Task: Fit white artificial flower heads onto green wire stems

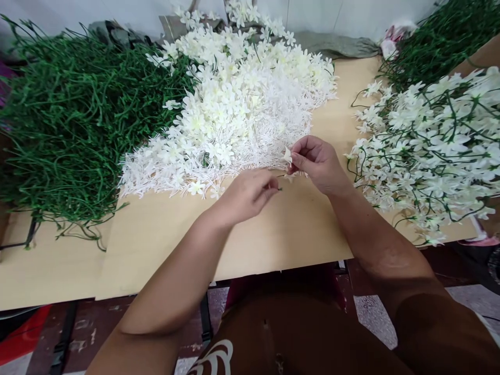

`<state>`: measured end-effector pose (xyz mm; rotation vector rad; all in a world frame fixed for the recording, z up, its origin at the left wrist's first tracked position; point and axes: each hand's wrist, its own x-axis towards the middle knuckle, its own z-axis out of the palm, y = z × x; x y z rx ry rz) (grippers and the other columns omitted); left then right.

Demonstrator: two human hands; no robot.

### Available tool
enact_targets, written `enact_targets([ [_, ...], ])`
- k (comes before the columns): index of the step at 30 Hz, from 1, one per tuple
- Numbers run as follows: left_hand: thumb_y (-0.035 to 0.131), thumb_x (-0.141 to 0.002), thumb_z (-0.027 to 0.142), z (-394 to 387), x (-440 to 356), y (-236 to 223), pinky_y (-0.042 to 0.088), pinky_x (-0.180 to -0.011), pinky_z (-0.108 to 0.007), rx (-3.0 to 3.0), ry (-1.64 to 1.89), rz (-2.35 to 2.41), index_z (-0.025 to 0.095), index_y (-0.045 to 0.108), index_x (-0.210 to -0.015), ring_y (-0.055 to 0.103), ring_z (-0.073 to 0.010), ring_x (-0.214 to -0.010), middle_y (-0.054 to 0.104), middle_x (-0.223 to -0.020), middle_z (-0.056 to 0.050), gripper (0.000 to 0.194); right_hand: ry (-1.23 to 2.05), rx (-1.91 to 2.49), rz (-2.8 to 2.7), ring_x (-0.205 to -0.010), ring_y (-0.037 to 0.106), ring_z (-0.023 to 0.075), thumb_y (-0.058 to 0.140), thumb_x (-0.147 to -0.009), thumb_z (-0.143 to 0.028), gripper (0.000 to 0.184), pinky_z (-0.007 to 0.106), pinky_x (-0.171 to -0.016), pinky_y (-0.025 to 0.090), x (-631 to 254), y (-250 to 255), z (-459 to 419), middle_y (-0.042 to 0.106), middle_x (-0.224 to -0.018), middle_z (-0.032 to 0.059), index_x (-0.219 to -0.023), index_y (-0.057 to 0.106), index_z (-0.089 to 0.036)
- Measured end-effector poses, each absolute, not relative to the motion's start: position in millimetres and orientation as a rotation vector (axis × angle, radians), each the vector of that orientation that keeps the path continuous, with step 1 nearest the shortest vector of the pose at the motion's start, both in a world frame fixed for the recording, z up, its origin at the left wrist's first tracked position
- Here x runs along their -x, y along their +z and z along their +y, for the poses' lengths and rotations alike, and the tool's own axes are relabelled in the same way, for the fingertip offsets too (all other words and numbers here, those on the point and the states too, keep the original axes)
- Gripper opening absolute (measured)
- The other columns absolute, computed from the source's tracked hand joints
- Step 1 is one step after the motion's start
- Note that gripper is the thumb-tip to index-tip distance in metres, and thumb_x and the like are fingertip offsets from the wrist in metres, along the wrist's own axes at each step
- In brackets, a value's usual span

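My right hand (316,164) pinches a small white artificial flower (288,156) between thumb and fingertips, at the front edge of the flower pile. Just to its left, my left hand (252,192) is closed in a pinch on a thin green plastic stem (280,189); only a small green end shows at its fingertips. The two hands are close together but apart, over the tabletop. Behind them spreads a heap of loose white artificial flowers (222,109), with many thin white pieces (269,125) among them.
A big heap of green plastic stems (86,120) covers the table's left side. At right lies a pile of white flowers on green stems (425,151), with more greenery (457,41) behind it. Another person's arm (478,56) reaches in there. The tan tabletop (156,250) ends near my body.
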<state>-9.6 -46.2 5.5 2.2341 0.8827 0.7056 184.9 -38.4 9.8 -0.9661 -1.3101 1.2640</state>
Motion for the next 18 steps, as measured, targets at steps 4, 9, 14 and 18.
enact_targets([
  [4,0.067,-0.078,0.04,-38.5,13.6,7.1,0.045,-0.063,-0.026,-1.633,1.082,0.964,0.02,0.062,-0.082,0.057,-0.0126,-0.066,0.062,-0.072,-0.002,0.021,1.274,0.928,-1.311,-0.054,0.056,0.0064,0.079,-0.066,-0.051,0.042,0.023,-0.056,0.054,-180.6,10.8,-41.5,0.056,-0.063,-0.0047,-0.074,0.053,-0.019],
  [9,0.079,-0.066,0.046,-35.8,8.4,3.4,0.049,-0.064,-0.026,-1.364,1.113,0.985,0.017,0.069,-0.08,0.059,-0.0119,-0.064,0.065,-0.069,-0.003,0.033,1.324,0.889,-1.331,-0.057,0.056,0.0068,0.079,-0.067,-0.049,0.04,0.023,-0.058,0.053,-170.5,12.7,-46.4,0.056,-0.064,-0.004,-0.074,0.055,-0.018],
  [14,0.081,-0.062,0.047,-33.2,5.2,-3.0,0.047,-0.059,-0.025,-1.287,1.103,1.008,0.018,0.069,-0.073,0.056,-0.0112,-0.059,0.063,-0.062,-0.001,0.033,1.306,0.9,-1.323,-0.057,0.055,0.0067,0.081,-0.065,-0.046,0.041,0.024,-0.059,0.052,-168.6,9.5,-45.8,0.055,-0.065,-0.0035,-0.074,0.054,-0.017],
  [18,0.08,-0.064,0.048,-31.8,4.4,-6.0,0.047,-0.058,-0.026,-1.296,1.078,1.014,0.018,0.067,-0.07,0.055,-0.012,-0.058,0.062,-0.062,-0.002,0.033,1.272,0.946,-1.326,-0.058,0.055,0.0074,0.081,-0.064,-0.048,0.042,0.024,-0.059,0.051,-167.4,5.9,-45.1,0.055,-0.065,-0.0032,-0.074,0.053,-0.018],
])
